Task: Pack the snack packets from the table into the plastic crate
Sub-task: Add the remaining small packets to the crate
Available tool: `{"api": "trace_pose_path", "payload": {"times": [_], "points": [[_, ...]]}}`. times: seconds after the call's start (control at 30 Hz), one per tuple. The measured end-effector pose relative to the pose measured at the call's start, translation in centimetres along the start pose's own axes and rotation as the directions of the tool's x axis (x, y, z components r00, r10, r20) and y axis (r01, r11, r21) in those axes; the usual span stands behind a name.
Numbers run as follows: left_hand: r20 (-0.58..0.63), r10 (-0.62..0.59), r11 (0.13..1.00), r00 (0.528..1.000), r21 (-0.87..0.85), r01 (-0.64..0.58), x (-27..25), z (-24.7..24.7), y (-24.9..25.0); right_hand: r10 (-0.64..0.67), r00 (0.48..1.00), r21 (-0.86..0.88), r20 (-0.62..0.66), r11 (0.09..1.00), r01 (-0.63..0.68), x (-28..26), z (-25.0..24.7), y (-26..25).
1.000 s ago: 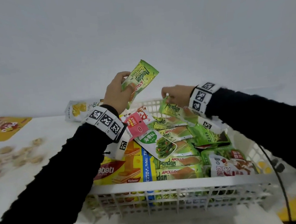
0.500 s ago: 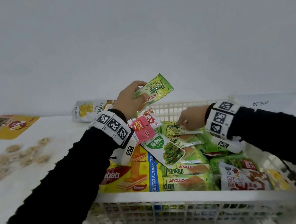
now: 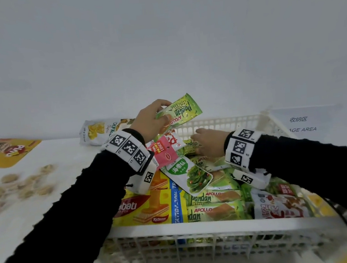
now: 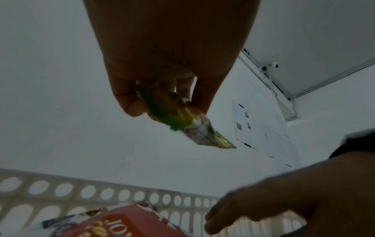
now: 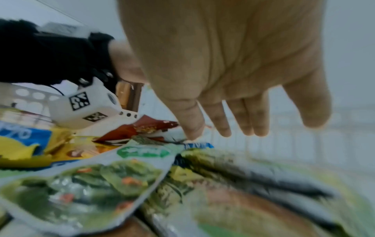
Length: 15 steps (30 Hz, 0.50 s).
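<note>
A white plastic crate (image 3: 199,228) stands before me, filled with snack packets. My left hand (image 3: 154,120) holds a green Pandan packet (image 3: 182,112) in the air above the crate's far left corner; in the left wrist view the fingers (image 4: 129,104) pinch that green packet (image 4: 188,125) at one end. My right hand (image 3: 207,143) reaches into the crate with straight fingers (image 5: 192,126) over the green packets (image 5: 253,192) lying there and holds nothing. A seaweed packet (image 3: 188,175) and a pink cocoa packet (image 3: 163,152) lie on top.
On the white table (image 3: 46,186) to the left lie a chips bag (image 3: 98,131), a yellow packet (image 3: 7,151) and several loose biscuits (image 3: 25,186). A paper sign (image 3: 303,124) lies right of the crate. A wall rises close behind.
My right hand has laid its green packet down in the crate and let go, its fingers now straight. The left hand has lowered a little with its packet still held.
</note>
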<state>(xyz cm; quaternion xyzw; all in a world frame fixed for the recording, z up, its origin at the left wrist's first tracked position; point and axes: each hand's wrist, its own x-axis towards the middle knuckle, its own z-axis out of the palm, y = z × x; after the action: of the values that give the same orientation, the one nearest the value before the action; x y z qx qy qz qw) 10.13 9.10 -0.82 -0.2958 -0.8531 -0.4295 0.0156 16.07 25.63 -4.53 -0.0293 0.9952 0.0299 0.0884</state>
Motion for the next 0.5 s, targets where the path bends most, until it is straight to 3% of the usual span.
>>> {"api": "trace_pose_path", "payload": {"times": [0.07, 0.2, 0.43, 0.5], "points": [[-0.002, -0.002, 1.000, 1.000, -0.001, 0.002, 0.0, 0.0, 0.0, -0.046, 0.997, 0.008, -0.063, 0.999, 0.047, -0.6, -0.7, -0.5], [0.006, -0.041, 0.998, 0.999, -0.051, 0.042, 0.1, 0.3, 0.1, -0.039, 0.993, -0.034, 0.109, 0.998, 0.043, -1.4, 0.1, -2.7], [0.050, -0.078, 0.989, 0.996, -0.125, 0.083, -0.1, 0.5, 0.4, -0.049, 0.979, 0.354, 0.200, 0.935, -0.026, -1.9, -0.7, -2.7], [0.047, -0.074, 0.989, 0.996, -0.127, 0.079, -0.2, 0.4, 0.5, 0.022, 0.981, 0.411, 0.194, 0.906, -0.101, -2.6, -2.4, -1.6]]}}
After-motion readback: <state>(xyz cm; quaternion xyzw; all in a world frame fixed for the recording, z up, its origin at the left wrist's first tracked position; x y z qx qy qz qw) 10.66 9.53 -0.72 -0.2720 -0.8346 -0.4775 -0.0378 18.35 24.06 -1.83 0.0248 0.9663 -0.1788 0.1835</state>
